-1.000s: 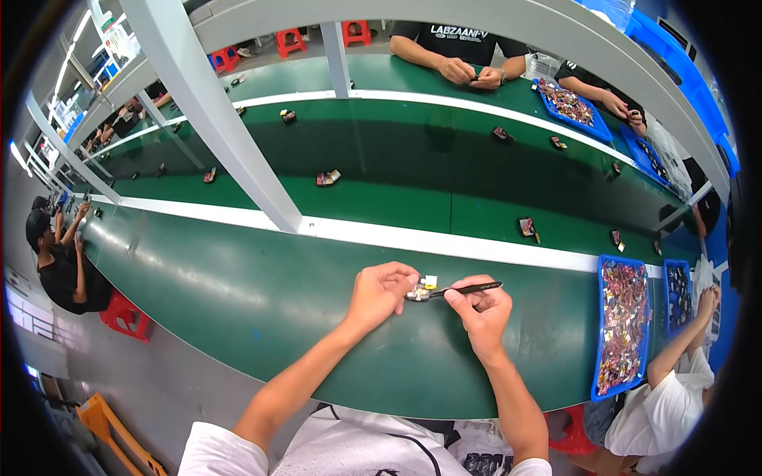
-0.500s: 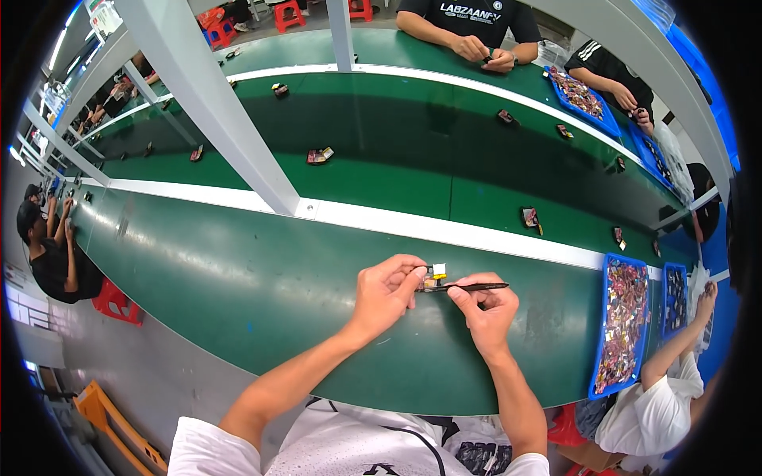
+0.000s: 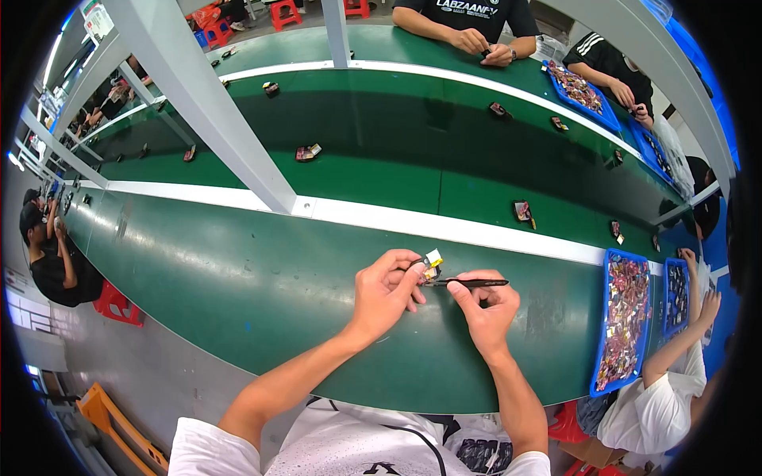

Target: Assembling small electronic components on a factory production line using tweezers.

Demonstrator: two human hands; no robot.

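Note:
Over the green bench, my left hand [image 3: 381,292] is closed, pinching a small black electronic part [image 3: 433,260] between thumb and fingers. A white tab and a yellow strip stick up from it, and its lower side is partly hidden by my fingers. My right hand [image 3: 487,311] is closed around black tweezers [image 3: 482,282], held almost level. Their tips point left and reach the near side of the part; whether they grip anything on it is too small to tell.
A conveyor belt [image 3: 381,178] carrying several small parts runs beyond a white rail [image 3: 444,228]. Right of me are a blue tray [image 3: 597,384] heaped with parts, another blue tray [image 3: 665,321] and a co-worker [image 3: 647,412]. A grey post [image 3: 210,103] rises ahead; people sit across the belt.
The part in my left hand has tilted, its white tab turning and rising slightly. Pieces on the belt have shifted left. The right-hand co-worker's one hand now reaches by the farther blue tray.

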